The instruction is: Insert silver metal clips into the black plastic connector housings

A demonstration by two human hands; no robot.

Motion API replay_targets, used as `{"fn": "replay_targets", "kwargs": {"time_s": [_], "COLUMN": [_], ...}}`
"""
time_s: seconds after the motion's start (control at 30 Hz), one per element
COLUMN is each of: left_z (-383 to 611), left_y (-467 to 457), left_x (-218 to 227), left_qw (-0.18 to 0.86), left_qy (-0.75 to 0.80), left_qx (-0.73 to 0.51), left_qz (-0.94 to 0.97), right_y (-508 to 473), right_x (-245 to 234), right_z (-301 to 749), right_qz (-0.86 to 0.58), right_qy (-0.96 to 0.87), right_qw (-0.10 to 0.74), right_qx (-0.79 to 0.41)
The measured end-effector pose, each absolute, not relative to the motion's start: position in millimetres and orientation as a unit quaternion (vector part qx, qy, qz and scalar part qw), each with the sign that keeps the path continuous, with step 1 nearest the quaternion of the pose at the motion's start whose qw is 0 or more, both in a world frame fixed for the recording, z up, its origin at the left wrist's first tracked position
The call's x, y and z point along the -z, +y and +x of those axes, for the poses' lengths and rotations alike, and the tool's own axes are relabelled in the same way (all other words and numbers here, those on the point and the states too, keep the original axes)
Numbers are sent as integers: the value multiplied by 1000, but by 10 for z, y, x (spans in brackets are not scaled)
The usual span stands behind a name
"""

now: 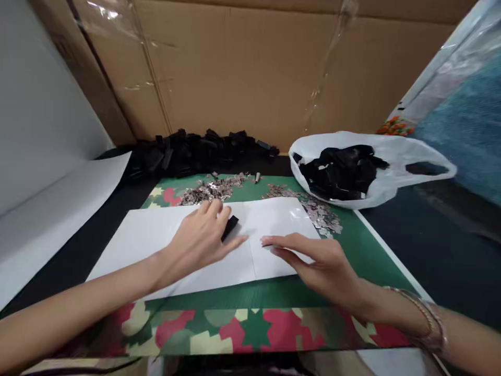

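Note:
My left hand (206, 230) lies over a small black piece (230, 228) on a white folded sheet (156, 230). Its fingers curl over the piece and the thumb stretches out to the right, so most of the piece is hidden. To the right, my right hand (319, 263) pinches a small thin flake (268, 246) between thumb and forefinger, just above the sheet. The flake looks dark and shiny at its edge; its exact shape is hard to make out.
Silvery flakes (207, 192) lie in a heap behind the sheet, with more flakes (324, 216) at right. A pile of black pieces (195, 151) runs along the cardboard wall (242, 73). A white plastic bag (407, 156) holds black pieces. A patterned green mat (376, 261) lies underneath.

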State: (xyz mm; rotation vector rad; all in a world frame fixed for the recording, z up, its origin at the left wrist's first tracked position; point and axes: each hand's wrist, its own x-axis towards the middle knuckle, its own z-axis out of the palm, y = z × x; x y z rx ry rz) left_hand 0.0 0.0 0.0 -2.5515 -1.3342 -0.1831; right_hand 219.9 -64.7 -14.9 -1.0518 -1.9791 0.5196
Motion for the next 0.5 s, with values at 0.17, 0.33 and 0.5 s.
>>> {"fn": "replay_targets", "kwargs": {"time_s": [0.17,0.33,0.5], "left_z": [-111,-64,111], "left_y": [262,226,16], "left_x": [168,77,62], "left_qw": [-20,-246,-617], "left_qy": [-430,-438,-414], "left_qx": [6,127,164], "left_qz": [-903,-856,-649], "right_y": [-476,-440,-431], "right_x": [94,-14,-79], "right_z": [2269,2264,2269], "right_qz": [-436,-468,-481], "right_qy": [-762,-688,-650], "right_qw": [408,420,427], "right_qx": [-251,-362,-406]}}
